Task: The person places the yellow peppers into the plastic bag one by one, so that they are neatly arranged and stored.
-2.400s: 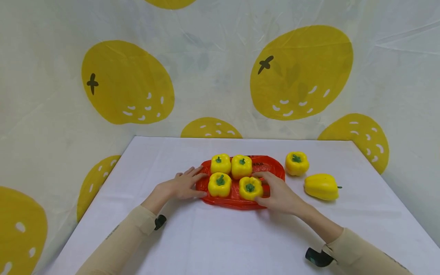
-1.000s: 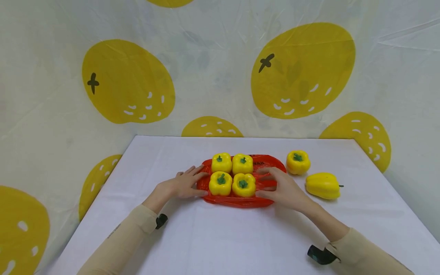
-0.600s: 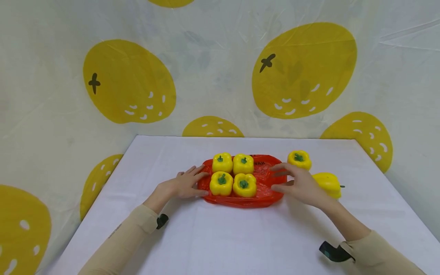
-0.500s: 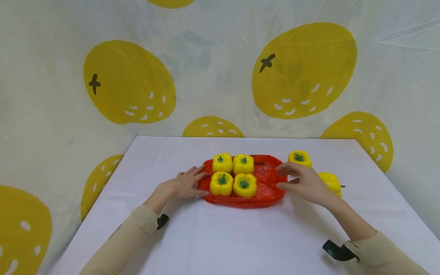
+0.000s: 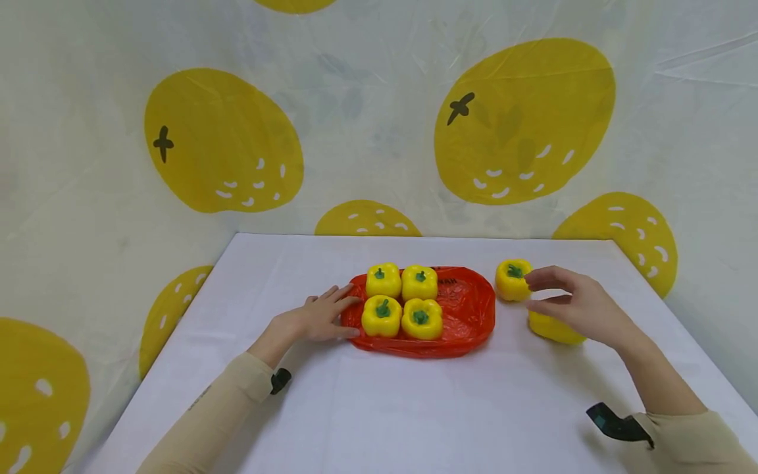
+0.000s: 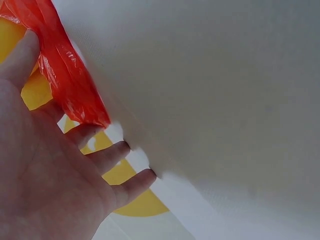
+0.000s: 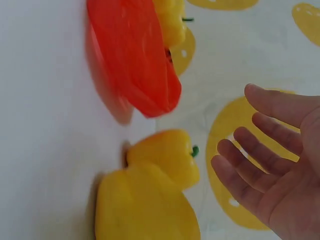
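Several yellow bell peppers stand stem-up in two rows on a red plastic-covered tray (image 5: 464, 309), among them a front right bell pepper (image 5: 422, 320). My left hand (image 5: 320, 317) rests at the tray's left end with fingers spread; in the left wrist view its fingertips touch the red plastic (image 6: 70, 75). My right hand (image 5: 583, 306) hovers above a bell pepper lying on its side (image 5: 553, 327), hiding part of it. Its fingers are loosely bent and hold nothing. Just beyond stands another upright bell pepper (image 5: 512, 280), also visible in the right wrist view.
A white cloth covers the table (image 5: 355, 408). Behind it hangs a pale curtain (image 5: 367, 118) printed with large yellow fruit. The right half of the tray shows bare red plastic with dark lettering.
The right hand let go of the front right pepper after it shifted left against its neighbour, then moved right, off the tray, to over the lying pepper. The left hand stayed put.
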The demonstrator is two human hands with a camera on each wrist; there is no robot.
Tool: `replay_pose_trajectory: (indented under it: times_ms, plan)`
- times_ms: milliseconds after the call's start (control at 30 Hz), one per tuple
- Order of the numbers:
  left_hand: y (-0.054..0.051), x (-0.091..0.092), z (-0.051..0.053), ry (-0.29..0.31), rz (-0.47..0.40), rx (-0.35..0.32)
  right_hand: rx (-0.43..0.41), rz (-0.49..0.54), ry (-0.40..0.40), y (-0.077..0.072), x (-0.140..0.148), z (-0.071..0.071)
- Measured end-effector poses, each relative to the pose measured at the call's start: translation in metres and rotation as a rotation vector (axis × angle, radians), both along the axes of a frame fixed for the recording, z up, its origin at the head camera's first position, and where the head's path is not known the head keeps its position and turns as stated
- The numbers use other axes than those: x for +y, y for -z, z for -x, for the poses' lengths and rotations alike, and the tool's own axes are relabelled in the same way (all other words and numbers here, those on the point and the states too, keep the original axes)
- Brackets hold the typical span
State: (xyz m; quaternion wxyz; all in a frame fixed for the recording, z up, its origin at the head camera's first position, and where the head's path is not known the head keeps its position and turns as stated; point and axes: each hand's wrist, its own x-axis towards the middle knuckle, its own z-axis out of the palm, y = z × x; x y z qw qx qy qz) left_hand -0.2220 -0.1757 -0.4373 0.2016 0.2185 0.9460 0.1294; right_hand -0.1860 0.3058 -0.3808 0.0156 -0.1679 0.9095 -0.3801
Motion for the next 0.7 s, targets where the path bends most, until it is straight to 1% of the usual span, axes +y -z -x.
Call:
replay_pose_trajectory:
  times_ms: [167, 300, 367, 433, 567, 700]
  plan:
    - [-0.001, 0.000, 0.000, -0.006, -0.006, -0.006, -0.015, 0.000, 0.031, 0.003, 0.025, 0.003]
    - [0.000, 0.000, 0.000, -0.004, -0.007, -0.004, -0.002, 0.020, 0.068, 0.009, 0.043, 0.005]
    - [0.000, 0.000, 0.000, 0.000, -0.010, -0.001, 0.005, 0.030, 0.073, 0.013, 0.052, 0.007]
    - [-0.001, 0.000, 0.000, 0.004, -0.012, -0.002, 0.010, 0.031, 0.072, 0.017, 0.060, 0.009]
    - [-0.001, 0.000, 0.000, 0.008, -0.010, -0.007, 0.000, -0.003, 0.053, 0.024, 0.074, 0.011]
    - [0.000, -0.001, 0.001, 0.003, -0.009, -0.003, -0.060, -0.058, 0.007, 0.027, 0.086, 0.012]
